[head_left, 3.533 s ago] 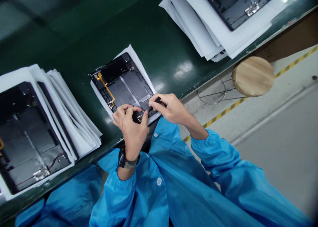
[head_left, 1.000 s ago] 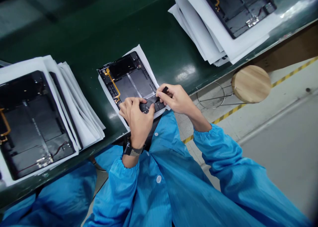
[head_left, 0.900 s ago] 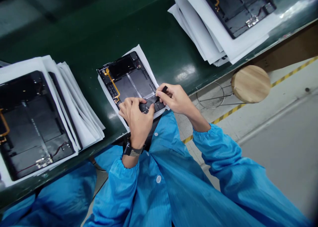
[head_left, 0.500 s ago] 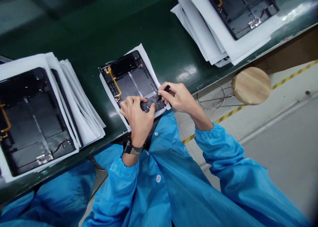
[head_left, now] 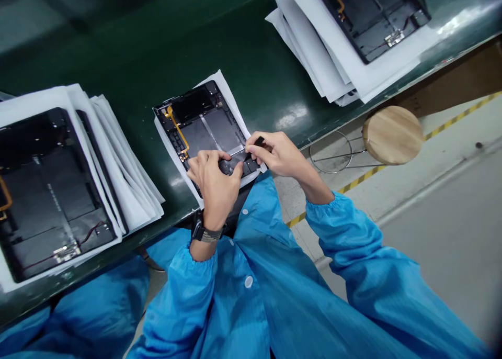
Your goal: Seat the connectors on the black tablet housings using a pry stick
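Note:
An opened tablet housing (head_left: 221, 122) with an orange flex cable (head_left: 177, 130) along one side lies on a white foam sheet (head_left: 229, 100) at the bench's near edge. My left hand (head_left: 215, 178) rests over the housing's near end, thumb and forefinger apart and touching its inside. At the near right corner, my right hand (head_left: 271, 152) pinches a slim black tool (head_left: 259, 141), whose end pokes up above the forefinger. The tool's kind cannot be made out, and its lower end is mostly hidden. My fingers cover part of the small parts there.
To the left, another open tablet housing (head_left: 55, 191) lies on stacked white foam sheets (head_left: 123, 165). A similar housing (head_left: 376, 16) tops a stack at the upper right. Beyond the green bench (head_left: 251, 45) edge stands a round wooden stool (head_left: 392, 135). A person's blue-clothed leg (head_left: 102, 306) is at lower left.
The whole view has shifted slightly. The black tool's end stands a little more upright in my right hand; my left hand stays on the housing.

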{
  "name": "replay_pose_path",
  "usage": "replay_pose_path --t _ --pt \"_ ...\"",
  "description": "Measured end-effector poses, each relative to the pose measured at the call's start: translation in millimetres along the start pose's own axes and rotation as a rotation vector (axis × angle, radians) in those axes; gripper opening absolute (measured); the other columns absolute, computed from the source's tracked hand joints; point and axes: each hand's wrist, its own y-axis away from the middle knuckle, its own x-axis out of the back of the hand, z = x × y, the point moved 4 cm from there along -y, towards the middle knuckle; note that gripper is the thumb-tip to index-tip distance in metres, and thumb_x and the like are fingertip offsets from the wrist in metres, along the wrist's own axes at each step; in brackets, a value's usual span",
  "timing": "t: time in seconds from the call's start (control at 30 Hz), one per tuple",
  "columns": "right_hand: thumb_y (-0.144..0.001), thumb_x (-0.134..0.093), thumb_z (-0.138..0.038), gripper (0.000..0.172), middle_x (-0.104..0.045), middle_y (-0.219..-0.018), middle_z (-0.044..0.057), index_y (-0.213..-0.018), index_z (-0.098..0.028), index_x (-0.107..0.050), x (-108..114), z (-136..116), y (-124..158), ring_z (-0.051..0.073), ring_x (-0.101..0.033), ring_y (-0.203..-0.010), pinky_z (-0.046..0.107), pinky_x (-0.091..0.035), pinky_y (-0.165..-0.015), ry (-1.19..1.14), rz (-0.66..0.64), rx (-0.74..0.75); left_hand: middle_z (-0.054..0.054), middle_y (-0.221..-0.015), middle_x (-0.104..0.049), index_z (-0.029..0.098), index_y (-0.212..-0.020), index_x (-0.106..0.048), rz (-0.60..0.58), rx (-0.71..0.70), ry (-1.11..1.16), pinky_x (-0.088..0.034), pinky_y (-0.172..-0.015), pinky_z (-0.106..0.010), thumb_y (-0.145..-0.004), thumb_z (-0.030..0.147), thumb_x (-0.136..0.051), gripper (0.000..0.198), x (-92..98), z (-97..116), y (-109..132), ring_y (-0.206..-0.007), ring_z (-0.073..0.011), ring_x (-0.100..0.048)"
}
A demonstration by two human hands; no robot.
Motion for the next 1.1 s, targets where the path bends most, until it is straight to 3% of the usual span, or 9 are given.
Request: replay_pose_path --t 0.33,0.73,0.97,1.1 --pt "-0.099 -0.062 -0.03 0.015 -0.063 -0.068 -0.003 -0.09 -0.019 -0.065 2.6 2.2 0.1 0.012 -0.061 -0.06 0.025 -0.047 -0.062 -0.012 -0.015 -0.007 -0.006 -0.11 -0.063 0.026 -0.093 -0.064 0.009 -0.002 -0.004 -0.041 -0.103 -0.055 -0.081 0.035 -0.078 0.02 -0.9 -0.8 -1.3 -0.117 -0.0352 -0.052" --pt "-0.105 -0.051 -0.025 0.019 -0.073 -0.092 0.006 -0.094 -0.02 -0.065 -6.4 -9.6 21.0 0.017 -0.065 -0.08 0.029 -0.047 -0.077 0.263 0.185 0.188 -0.005 -0.106 -0.065 0.026 -0.091 -0.063 0.018 -0.026 -0.006 -0.038 -0.104 -0.054 -0.083 0.038 -0.079 0.021 -1.6 -0.8 -2.9 -0.114 -0.0344 -0.053" --pt "-0.103 -0.058 -0.033 0.018 -0.069 -0.082 0.001 -0.093 -0.02 -0.067 -1.1 -2.7 19.8 0.015 -0.061 -0.069 0.028 -0.048 -0.072 0.107 0.167 0.082 -0.005 -0.102 -0.066 0.026 -0.088 -0.063 0.008 -0.038 0.015 -0.039 -0.102 -0.052 -0.084 0.036 -0.078 0.018 -0.1 -2.5 -6.8 -0.11 -0.0324 -0.055" --pt "-0.103 -0.059 -0.032 0.018 -0.071 -0.083 0.002 -0.093 -0.02 -0.068 -1.7 -4.0 20.5 0.016 -0.062 -0.073 0.029 -0.049 -0.072 0.128 0.166 0.085 -0.003 -0.1 -0.068 0.026 -0.086 -0.064 -0.023 -0.034 0.083 -0.041 -0.101 -0.05 -0.082 0.032 -0.078 0.016 8.0 -2.8 -6.9 -0.108 -0.0304 -0.057"
